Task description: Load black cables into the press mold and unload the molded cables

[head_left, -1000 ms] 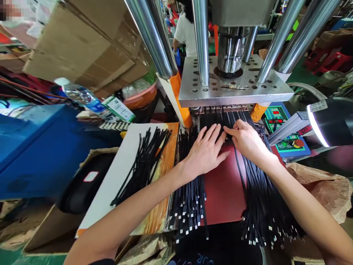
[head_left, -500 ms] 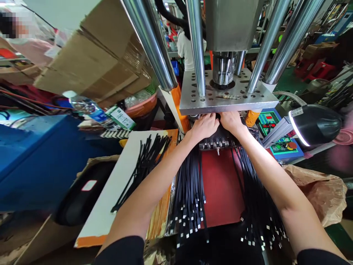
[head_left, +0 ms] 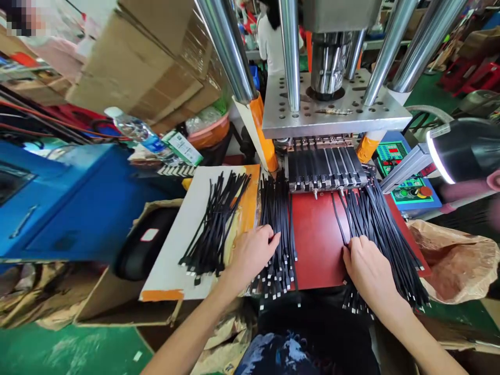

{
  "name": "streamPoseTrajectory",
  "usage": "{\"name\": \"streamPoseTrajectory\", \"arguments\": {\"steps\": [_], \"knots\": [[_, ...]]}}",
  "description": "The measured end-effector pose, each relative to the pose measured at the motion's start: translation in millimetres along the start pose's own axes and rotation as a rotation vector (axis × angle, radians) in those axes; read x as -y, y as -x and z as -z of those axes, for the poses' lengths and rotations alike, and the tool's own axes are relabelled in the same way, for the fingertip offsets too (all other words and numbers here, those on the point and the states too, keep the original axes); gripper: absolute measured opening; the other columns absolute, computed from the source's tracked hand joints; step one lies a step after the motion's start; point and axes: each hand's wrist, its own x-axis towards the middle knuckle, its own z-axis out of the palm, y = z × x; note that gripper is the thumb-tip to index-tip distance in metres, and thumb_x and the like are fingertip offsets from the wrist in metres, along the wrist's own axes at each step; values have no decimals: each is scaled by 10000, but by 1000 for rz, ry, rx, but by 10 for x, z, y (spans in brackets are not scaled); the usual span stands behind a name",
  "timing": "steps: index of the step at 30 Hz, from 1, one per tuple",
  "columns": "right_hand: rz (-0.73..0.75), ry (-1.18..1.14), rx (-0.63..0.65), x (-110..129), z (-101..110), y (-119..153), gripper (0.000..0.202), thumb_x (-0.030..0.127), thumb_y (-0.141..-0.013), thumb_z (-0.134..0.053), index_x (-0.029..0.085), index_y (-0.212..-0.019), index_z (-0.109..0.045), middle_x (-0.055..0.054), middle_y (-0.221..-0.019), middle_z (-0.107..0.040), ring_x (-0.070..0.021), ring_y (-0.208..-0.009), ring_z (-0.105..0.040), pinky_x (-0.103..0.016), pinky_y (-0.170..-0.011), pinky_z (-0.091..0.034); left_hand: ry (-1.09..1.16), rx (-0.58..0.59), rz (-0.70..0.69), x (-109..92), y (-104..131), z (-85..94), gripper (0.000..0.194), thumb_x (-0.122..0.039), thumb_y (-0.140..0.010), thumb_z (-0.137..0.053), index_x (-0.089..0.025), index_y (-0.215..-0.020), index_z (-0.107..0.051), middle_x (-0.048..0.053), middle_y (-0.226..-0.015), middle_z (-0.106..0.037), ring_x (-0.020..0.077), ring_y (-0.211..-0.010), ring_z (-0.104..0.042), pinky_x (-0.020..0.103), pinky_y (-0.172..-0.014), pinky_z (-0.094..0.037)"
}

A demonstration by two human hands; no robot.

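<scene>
My left hand [head_left: 255, 250] is closed over the left edge of the middle bundle of black cables [head_left: 279, 213], fingers curled; what they grip is hidden. My right hand [head_left: 369, 265] is closed at the inner side of the right bundle of black cables [head_left: 385, 224], its fingertips around a single black cable [head_left: 338, 219] lying on the red board [head_left: 314, 239]. Small silver plugs tip the cables. Ahead of both hands, the press mold [head_left: 326, 169] shows several cables laid side by side across it. Above it hangs a steel plate [head_left: 336, 117].
Another pile of black cables [head_left: 219, 224] lies on a white board [head_left: 167, 260] at left. A ring lamp [head_left: 441, 151] and a control box [head_left: 406, 182] stand at right, near a brown paper bag [head_left: 457, 260]. Steel columns [head_left: 230, 52] flank the press.
Both hands have left the mold and come back toward me, down to the cable bundles. The mold's row of cables is now uncovered. The view has tilted downward.
</scene>
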Motion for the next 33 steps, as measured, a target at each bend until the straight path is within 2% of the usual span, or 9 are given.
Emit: {"name": "streamPoseTrajectory", "arguments": {"steps": [3, 8, 12, 15, 18, 22, 29, 31, 33], "knots": [[16, -219, 14, -18, 28, -80, 219, 221, -1009, -460, 256, -803, -525, -78, -805, -657, -268, -732, -671, -369, -643, -457, 246, 1, 68, 32, -70, -9, 323, -401, -989, -579, -220, -726, -627, 25, -704, -712, 207, -668, -664, 296, -624, -386], [29, -872, 49, -21, 310, -52, 201, 371, -1044, -502, 275, -873, -547, 9, -690, -590, -201, -574, -573, -326, -567, -429, 652, -92, 39, 83, -47, 109, 292, -400, -936, -616, -204, -721, -645, 0, -677, -666, 158, -619, -604, 271, -623, -434], [13, -1226, 133, 268, 434, 143, 222, 395, -1053, -541, 273, -868, -545, 39, -648, -534, -162, -524, -515, -293, -528, -419, 1162, 153, 32, -143, 185, 125, 368, -524, -918, -675, -190, -765, -675, -35, -578, -577, 114, -476, -534, 222, -469, -412], [80, -1341, 196, 498, 472, 223, 222, 352, -1047, -556, 260, -845, -549, 36, -667, -567, -150, -563, -529, -274, -559, -430, 1363, 264, -7, -423, 403, 98, 416, -566, -921, -703, -176, -774, -721, -26, -616, -577, 92, -459, -531, 209, -439, -418], [164, -1347, 270, 545, 527, 255, 250, 335, -1038, -568, 241, -806, -578, 26, -698, -596, -146, -614, -524, -270, -597, -432, 1401, 247, -96, -617, 574, 94, 393, -521, -919, -740, -177, -732, -720, -10, -727, -586, 76, -475, -530, 214, -422, -406], [158, -1369, 421, 387, 588, 245, 222, 362, -1020, -634, 223, -852, -678, 20, -747, -636, -146, -680, -552, -268, -642, -441, 1225, 100, -216, -711, 730, 65, 343, -380, -953, -725, -200, -665, -681, 1, -706, -594, 115, -570, -560, 257, -538, -453], [-68, -1494, 99, 447, 468, 153, 390, 480, -1037, -591, 222, -745, -595, 26, -694, -499, -137, -601, -452, -274, -549, -373, 960, 203, -259, -747, 876, -141, 284, -368, -966, -704, -224, -723, -731, 31, -805, -691, 185, -731, -645, 316, -697, -518], [-44, -1476, 57, 485, 431, 182, 372, 448, -1044, -584, 229, -744, -574, 23, -708, -506, -145, -618, -463, -281, -562, -374, 959, 223, -269, -717, 794, -88, 174, -366, -968, -704, -225, -901, -780, 42, -906, -731, 186, -785, -659, 305, -731, -537], [-16, -1450, 33, 500, 395, 239, 340, 411, -1046, -585, 235, -756, -571, 20, -722, -513, -152, -630, -469, -290, -577, -373, 1037, 190, -250, -687, 647, 25, 314, -405, -969, -703, -219, -1219, -747, 80, -1094, -760, 186, -848, -678, 300, -767, -561]]}}
